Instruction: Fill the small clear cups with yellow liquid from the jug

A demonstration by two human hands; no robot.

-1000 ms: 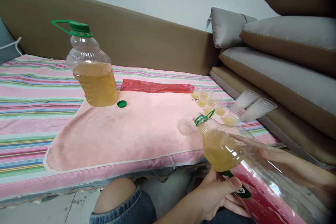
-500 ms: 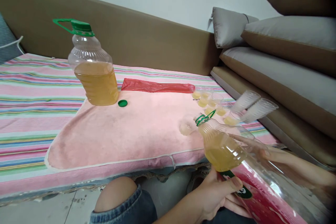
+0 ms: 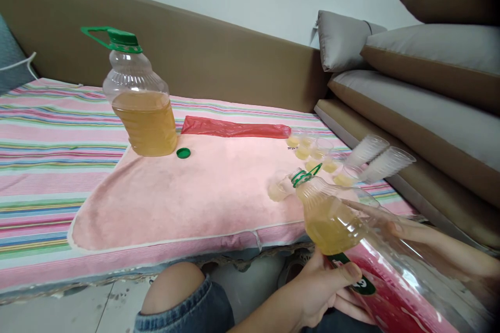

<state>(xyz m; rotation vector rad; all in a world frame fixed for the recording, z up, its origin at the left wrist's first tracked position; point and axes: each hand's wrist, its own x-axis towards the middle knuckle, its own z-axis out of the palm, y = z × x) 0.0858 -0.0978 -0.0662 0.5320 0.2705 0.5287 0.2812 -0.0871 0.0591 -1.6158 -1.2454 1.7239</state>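
Note:
A large clear plastic bottle [image 3: 332, 218] with yellowish liquid lies tilted across the right, its uncapped mouth with a green ring and loop pointing left. My left hand [image 3: 326, 283] is closed around its underside by the pink label. Behind the bottle, partly seen through the clear plastic, my right hand [image 3: 385, 223] grips its far side; some fingers are hidden. Just left of the mouth is a clear plastic cup [image 3: 276, 191], partly covered by the bottle neck. Several small cups [image 3: 302, 152] with yellow liquid stand beyond it.
Another large bottle [image 3: 144, 122] of yellow liquid, green-capped, stands left, beside a green cap [image 3: 183, 153]. A red plastic bag [image 3: 234, 128] lies along the pink cloth [image 3: 175, 203]. Two stacks of cups [image 3: 390, 162] lean at right near piled cushions [image 3: 422, 99].
The camera view has shifted very slightly. Both hands and the tilted bottle hold practically the same position, with the mouth still by the near cup.

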